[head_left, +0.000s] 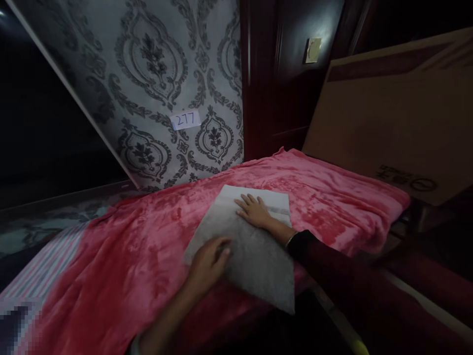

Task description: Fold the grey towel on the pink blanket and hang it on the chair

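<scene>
A light grey sheet (pixel 254 261), cloth or paper, lies on a red and pink plush blanket (pixel 140 256). A paler, whitish strip with a grey band runs along its far side. My right hand (pixel 254 212) rests flat on that far part, fingers spread, with a thin bangle at the wrist. Over the sheet's left side is my left hand (pixel 209 259), its fingers curled inward and the thumb close to the index finger. Whatever lies inside the left fingers, if anything, is hidden. The sheet's near corner hangs toward the blanket's front edge.
Behind the blanket stands a patterned wall (pixel 155 64) with a paper label (pixel 185 120) reading 277. A dark wooden panel (pixel 273 79) carries a switch (pixel 313 50). At right leans a large cardboard box (pixel 391 118); striped fabric (pixel 48 261) lies at left.
</scene>
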Demonstrator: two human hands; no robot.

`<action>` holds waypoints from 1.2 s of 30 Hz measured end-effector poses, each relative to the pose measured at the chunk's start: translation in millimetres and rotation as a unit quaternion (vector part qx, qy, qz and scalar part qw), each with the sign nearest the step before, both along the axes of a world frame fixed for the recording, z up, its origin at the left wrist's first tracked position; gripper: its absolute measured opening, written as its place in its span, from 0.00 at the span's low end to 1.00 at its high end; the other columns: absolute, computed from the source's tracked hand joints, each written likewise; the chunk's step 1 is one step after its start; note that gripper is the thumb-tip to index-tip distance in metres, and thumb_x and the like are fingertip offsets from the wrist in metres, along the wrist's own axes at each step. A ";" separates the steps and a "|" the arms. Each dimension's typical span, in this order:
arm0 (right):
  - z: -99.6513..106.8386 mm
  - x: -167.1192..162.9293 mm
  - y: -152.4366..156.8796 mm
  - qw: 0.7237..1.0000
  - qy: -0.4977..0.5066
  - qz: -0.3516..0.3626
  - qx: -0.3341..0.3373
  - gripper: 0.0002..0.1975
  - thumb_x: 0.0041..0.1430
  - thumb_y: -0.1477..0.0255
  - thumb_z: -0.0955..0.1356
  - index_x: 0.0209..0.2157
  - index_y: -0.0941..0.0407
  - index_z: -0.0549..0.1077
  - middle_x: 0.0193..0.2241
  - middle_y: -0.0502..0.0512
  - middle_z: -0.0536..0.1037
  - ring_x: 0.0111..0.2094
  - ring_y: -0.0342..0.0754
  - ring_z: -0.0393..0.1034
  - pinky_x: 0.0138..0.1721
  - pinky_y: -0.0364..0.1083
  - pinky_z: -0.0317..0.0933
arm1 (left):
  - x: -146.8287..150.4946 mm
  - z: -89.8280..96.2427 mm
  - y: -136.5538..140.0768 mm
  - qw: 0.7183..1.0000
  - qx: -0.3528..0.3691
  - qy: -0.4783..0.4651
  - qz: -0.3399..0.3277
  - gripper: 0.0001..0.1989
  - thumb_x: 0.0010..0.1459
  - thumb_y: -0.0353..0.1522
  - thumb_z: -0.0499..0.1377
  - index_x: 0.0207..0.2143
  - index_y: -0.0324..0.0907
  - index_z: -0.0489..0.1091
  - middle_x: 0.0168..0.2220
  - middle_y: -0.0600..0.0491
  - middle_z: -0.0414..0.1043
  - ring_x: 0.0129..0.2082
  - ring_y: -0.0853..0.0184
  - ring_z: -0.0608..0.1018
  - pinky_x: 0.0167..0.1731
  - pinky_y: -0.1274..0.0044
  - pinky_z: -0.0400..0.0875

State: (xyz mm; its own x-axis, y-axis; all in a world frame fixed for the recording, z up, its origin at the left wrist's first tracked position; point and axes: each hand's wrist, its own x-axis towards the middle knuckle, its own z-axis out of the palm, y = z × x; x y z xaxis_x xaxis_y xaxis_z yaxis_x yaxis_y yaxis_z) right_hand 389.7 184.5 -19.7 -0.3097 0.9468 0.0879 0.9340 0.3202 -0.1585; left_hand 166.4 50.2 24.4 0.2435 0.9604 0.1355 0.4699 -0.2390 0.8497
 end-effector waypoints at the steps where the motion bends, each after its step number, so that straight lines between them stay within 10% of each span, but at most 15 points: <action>1: 1.1 1.3 0.2 1.000 0.004 0.000 -0.006 0.30 0.75 0.55 0.54 0.72 0.48 0.55 0.73 0.58 0.50 0.73 0.60 0.42 0.69 0.66 0.41 | 11.5 2.0 15.2 0.997 0.027 0.061 -0.047 0.21 0.56 0.43 0.59 0.50 0.46 0.78 0.54 0.45 0.77 0.56 0.50 0.76 0.61 0.60 0.66; 9: -2.0 35.0 13.2 1.000 0.009 0.013 0.003 0.29 0.74 0.54 0.55 0.71 0.46 0.57 0.73 0.53 0.52 0.73 0.59 0.42 0.69 0.64 0.41 | 44.4 -43.2 65.5 0.909 0.135 0.377 -0.115 0.36 0.64 0.47 0.56 0.71 0.48 0.56 0.75 0.42 0.43 0.74 0.42 0.45 0.67 0.43 0.40; 18: -0.6 53.3 31.4 0.999 0.031 -0.040 -0.020 0.29 0.74 0.57 0.56 0.71 0.48 0.57 0.73 0.55 0.50 0.73 0.59 0.42 0.70 0.64 0.38 | 34.9 -44.0 70.4 0.910 0.124 0.372 -0.136 0.37 0.64 0.49 0.56 0.72 0.52 0.53 0.75 0.45 0.42 0.74 0.43 0.46 0.67 0.45 0.42; 25: -0.8 47.7 -3.7 0.993 0.040 -0.106 -0.035 0.33 0.73 0.52 0.55 0.73 0.51 0.54 0.73 0.63 0.48 0.73 0.64 0.40 0.68 0.67 0.41 | 62.6 -10.5 143.6 0.895 0.100 0.409 -0.149 0.30 0.68 0.43 0.49 0.70 0.45 0.58 0.72 0.43 0.53 0.72 0.50 0.56 0.68 0.52 0.48; 36: -21.1 47.8 -17.9 0.993 0.041 -0.113 0.014 0.33 0.72 0.51 0.56 0.72 0.48 0.56 0.73 0.59 0.48 0.73 0.63 0.37 0.68 0.69 0.37 | 47.7 -46.0 190.7 0.901 0.047 0.431 0.012 0.36 0.68 0.52 0.43 0.72 0.45 0.52 0.75 0.42 0.43 0.74 0.46 0.49 0.67 0.47 0.47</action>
